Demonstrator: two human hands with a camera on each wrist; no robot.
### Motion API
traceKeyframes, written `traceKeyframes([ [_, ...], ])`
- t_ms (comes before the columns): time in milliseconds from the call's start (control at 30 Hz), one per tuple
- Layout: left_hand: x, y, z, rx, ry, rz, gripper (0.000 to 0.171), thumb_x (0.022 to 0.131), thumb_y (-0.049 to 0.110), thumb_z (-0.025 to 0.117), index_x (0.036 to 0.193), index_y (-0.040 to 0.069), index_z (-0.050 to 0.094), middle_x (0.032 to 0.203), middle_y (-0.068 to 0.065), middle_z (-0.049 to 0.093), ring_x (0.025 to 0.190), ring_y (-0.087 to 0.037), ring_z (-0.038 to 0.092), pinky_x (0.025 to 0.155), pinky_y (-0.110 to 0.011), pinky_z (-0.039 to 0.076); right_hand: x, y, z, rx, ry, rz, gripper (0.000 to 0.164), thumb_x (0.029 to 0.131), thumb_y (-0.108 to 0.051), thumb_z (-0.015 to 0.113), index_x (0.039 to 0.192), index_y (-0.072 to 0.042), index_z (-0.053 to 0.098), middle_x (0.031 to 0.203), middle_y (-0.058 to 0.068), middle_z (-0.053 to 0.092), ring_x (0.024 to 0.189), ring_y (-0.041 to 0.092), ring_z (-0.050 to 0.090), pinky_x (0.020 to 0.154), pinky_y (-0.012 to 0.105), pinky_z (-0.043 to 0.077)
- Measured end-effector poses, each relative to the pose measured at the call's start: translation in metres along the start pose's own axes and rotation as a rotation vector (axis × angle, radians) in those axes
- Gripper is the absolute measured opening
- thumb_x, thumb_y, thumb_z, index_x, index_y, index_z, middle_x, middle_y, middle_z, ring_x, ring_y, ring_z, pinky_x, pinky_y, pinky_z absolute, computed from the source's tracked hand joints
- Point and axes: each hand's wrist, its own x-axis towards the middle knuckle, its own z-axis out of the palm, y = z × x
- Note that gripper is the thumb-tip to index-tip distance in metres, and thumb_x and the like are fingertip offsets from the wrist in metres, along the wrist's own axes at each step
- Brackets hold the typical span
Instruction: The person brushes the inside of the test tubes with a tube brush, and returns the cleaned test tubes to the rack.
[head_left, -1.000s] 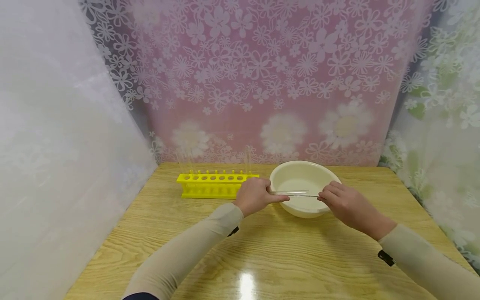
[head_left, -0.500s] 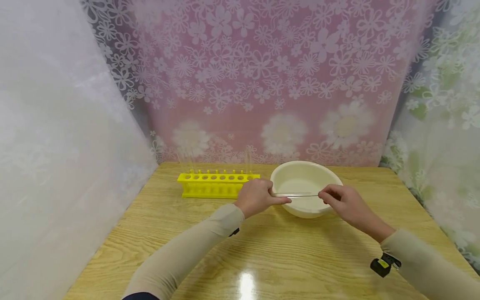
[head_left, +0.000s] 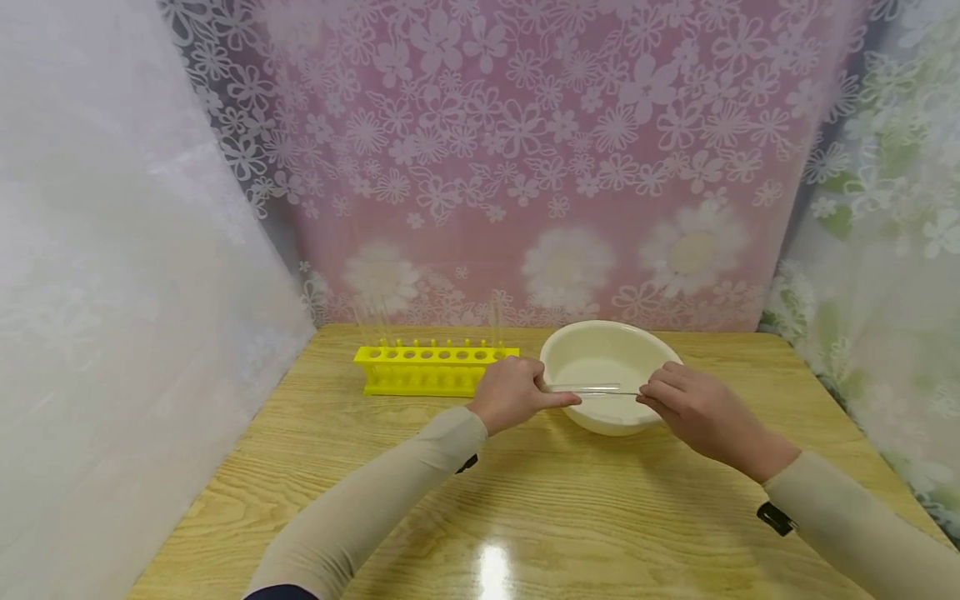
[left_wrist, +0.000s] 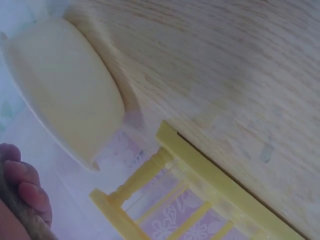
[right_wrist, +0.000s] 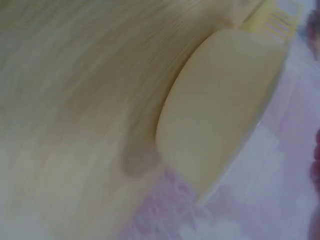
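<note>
My left hand (head_left: 512,392) grips a clear glass test tube (head_left: 598,388), which lies level over the basin and points right. Its thumb stretches along the tube. From the right, my right hand (head_left: 693,408) pinches a thin wire (head_left: 630,393), like a test tube brush's handle, running left alongside or into the tube; any bristles are hidden. Below both hands is a cream plastic basin (head_left: 606,423). In the left wrist view, curled fingers (left_wrist: 30,187) show at the lower left. Only blurred fingertips (right_wrist: 316,160) of my right hand edge into the right wrist view.
A yellow test tube rack (head_left: 420,390) stands left of the basin, partly behind my left hand. Several clear tubes (head_left: 497,325) stand upright at its ends. The wooden table (head_left: 480,500) meets a pink floral curtain (head_left: 480,167) at the back.
My right hand turned at the wrist half a second ago, and is now turned back with the knuckles up. My left hand and the tube stay nearly in place.
</note>
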Motion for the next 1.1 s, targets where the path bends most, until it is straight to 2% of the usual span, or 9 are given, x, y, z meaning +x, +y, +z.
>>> traceKeyframes([
  [67, 0.0, 0.0, 0.0, 0.014, 0.016, 0.008, 0.056, 0.077, 0.077, 0.067, 0.064, 0.024, 0.057, 0.056, 0.011, 0.054, 0.048, -0.006, 0.049, 0.045, -0.022, 0.038, 0.0, -0.004, -0.002, 0.217, -0.081, 0.23, 0.02, 0.103, -0.019, 0.06, 0.084, -0.014, 0.065, 0.074, -0.009, 0.055, 0.062, 0.004, 0.045, 0.057, 0.021, 0.041],
  [200, 0.001, 0.002, -0.001, 0.026, 0.043, 0.032, 0.059, 0.076, 0.079, 0.066, 0.063, 0.023, 0.054, 0.054, 0.01, 0.05, 0.047, -0.006, 0.046, 0.044, -0.022, 0.035, 0.003, -0.011, -0.004, 0.902, -0.145, 0.803, 0.025, 0.103, -0.017, 0.059, 0.08, -0.008, 0.057, 0.065, -0.003, 0.044, 0.055, 0.018, 0.033, 0.055, 0.034, 0.03],
  [300, 0.001, 0.001, -0.001, 0.03, 0.059, 0.044, 0.061, 0.076, 0.08, 0.065, 0.061, 0.022, 0.051, 0.053, 0.009, 0.047, 0.045, -0.006, 0.044, 0.043, -0.022, 0.033, 0.006, -0.013, -0.003, 1.17, -0.099, 1.044, 0.034, 0.106, -0.025, 0.054, 0.081, -0.002, 0.052, 0.066, 0.003, 0.04, 0.059, 0.027, 0.031, 0.061, 0.042, 0.027],
  [400, 0.001, 0.0, -0.001, 0.025, 0.06, 0.046, 0.06, 0.076, 0.079, 0.066, 0.061, 0.023, 0.052, 0.053, 0.009, 0.048, 0.045, -0.007, 0.045, 0.043, -0.022, 0.034, 0.004, -0.013, 0.0, 0.946, -0.116, 0.923, 0.029, 0.104, -0.026, 0.058, 0.084, -0.005, 0.059, 0.066, 0.001, 0.046, 0.056, 0.02, 0.036, 0.055, 0.036, 0.03],
  [567, 0.0, -0.002, -0.002, 0.006, 0.039, 0.03, 0.056, 0.077, 0.077, 0.067, 0.063, 0.024, 0.056, 0.054, 0.01, 0.052, 0.046, -0.006, 0.048, 0.043, -0.022, 0.037, -0.001, -0.007, 0.006, 0.162, -0.02, 0.281, 0.032, 0.105, -0.033, 0.055, 0.095, -0.007, 0.071, 0.082, -0.001, 0.064, 0.07, 0.009, 0.055, 0.059, 0.025, 0.047],
  [667, 0.0, -0.003, -0.002, -0.013, 0.032, 0.029, 0.056, 0.078, 0.077, 0.066, 0.064, 0.024, 0.057, 0.054, 0.009, 0.053, 0.045, -0.007, 0.047, 0.042, -0.022, 0.035, 0.001, -0.003, 0.008, -0.057, 0.086, -0.023, 0.043, 0.109, -0.033, 0.045, 0.093, -0.002, 0.07, 0.086, 0.004, 0.066, 0.075, 0.016, 0.06, 0.061, 0.03, 0.051],
  [733, -0.001, -0.003, -0.001, -0.028, 0.026, 0.03, 0.056, 0.078, 0.077, 0.066, 0.064, 0.024, 0.057, 0.054, 0.009, 0.053, 0.045, -0.007, 0.047, 0.041, -0.022, 0.034, 0.002, -0.001, 0.007, -0.104, 0.109, -0.117, 0.043, 0.11, -0.028, 0.043, 0.09, -0.002, 0.069, 0.084, 0.004, 0.065, 0.072, 0.017, 0.06, 0.06, 0.031, 0.052],
  [867, -0.001, -0.004, 0.0, -0.019, 0.032, 0.037, 0.055, 0.078, 0.077, 0.066, 0.063, 0.025, 0.057, 0.054, 0.009, 0.052, 0.044, -0.007, 0.046, 0.041, -0.022, 0.033, 0.002, -0.003, 0.002, -0.001, 0.017, -0.016, 0.034, 0.108, -0.027, 0.049, 0.087, -0.008, 0.067, 0.08, -0.001, 0.061, 0.067, 0.009, 0.054, 0.057, 0.023, 0.048],
  [1100, -0.001, -0.003, 0.0, 0.052, 0.068, 0.092, 0.056, 0.078, 0.075, 0.068, 0.061, 0.024, 0.053, 0.054, 0.01, 0.049, 0.044, -0.006, 0.044, 0.042, -0.021, 0.033, 0.006, -0.012, -0.006, 0.796, -0.174, 0.781, 0.02, 0.104, -0.017, 0.058, 0.087, -0.006, 0.061, 0.067, -0.002, 0.049, 0.054, 0.014, 0.039, 0.052, 0.031, 0.035],
])
